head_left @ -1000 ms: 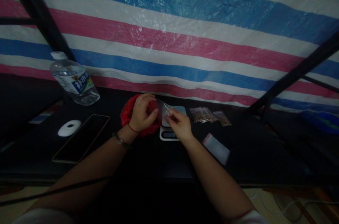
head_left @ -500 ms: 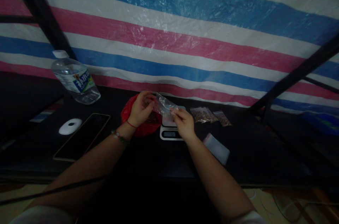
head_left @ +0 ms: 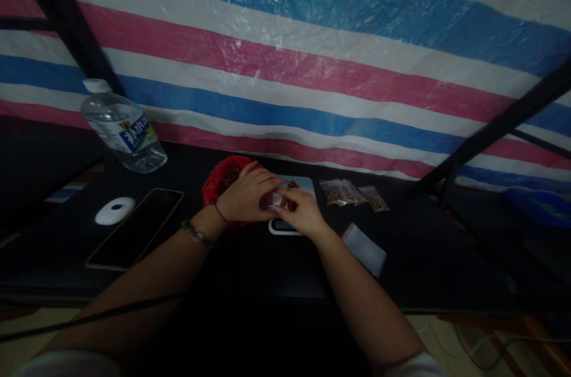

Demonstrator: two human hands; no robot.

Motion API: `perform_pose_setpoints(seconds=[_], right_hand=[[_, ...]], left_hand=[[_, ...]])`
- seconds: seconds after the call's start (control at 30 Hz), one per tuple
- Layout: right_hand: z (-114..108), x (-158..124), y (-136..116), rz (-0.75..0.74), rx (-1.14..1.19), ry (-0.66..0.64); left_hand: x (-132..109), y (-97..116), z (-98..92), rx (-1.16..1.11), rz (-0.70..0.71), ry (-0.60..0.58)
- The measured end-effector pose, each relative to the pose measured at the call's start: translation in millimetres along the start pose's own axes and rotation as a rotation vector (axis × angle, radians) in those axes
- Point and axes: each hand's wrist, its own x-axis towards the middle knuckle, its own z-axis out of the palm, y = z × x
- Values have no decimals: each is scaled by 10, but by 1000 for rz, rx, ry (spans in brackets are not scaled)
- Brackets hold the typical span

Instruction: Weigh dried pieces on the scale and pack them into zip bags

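"At the middle of the table [head_left: 267,264], close to its back edge, what are the two hands doing?"

"They are pressed close together. The left hand [head_left: 246,195] and the right hand [head_left: 302,211] both pinch a small clear bag [head_left: 272,200]. The fingers are shut on it from both sides."

"Where is the little bag?"

"Right between the hands, just over the white scale [head_left: 282,226]. I cannot tell if it touches the scale."

"What is under the left hand?"

"A red bag [head_left: 222,178]. It sits just left of the scale, and the left hand lies over part of it. Something brown is inside, but it is too dark to see what."

"And on the right?"

"Some small filled bags [head_left: 341,191] lie in a row near the back edge, just beside the scale. An empty clear bag [head_left: 363,249] lies closer to the front edge, near the right arm."

"What is on the left side?"

"A water bottle [head_left: 120,130] stands far to the left by the back edge. A dark phone [head_left: 134,228] lies flat nearer the front edge. A white round thing [head_left: 115,210] lies just beside it."

"What is behind the table?"

"A big striped sheet [head_left: 312,68], red, white and blue."
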Motion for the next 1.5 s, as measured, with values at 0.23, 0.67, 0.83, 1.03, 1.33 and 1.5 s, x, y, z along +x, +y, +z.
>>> perform_pose_setpoints(seconds=[0.23,0.67,0.83,1.03,1.33,1.5], right_hand=[[-3,-2,-4,-1,-12,-51],[-84,51,345,117,-230,334],[-25,24,536,147,-362,207],[-4,40,504,168,-252,202],[-24,46,313,119,204,197],[19,28,291,198,576,168]], left_hand=[[-2,-18,17,-123,24,-37],[0,-148,141,-72,-229,46],[-4,-147,183,-34,-237,22],[6,-112,194,-32,-242,-2],[4,-53,195,-88,-291,37],[9,0,187,-149,-284,33]])
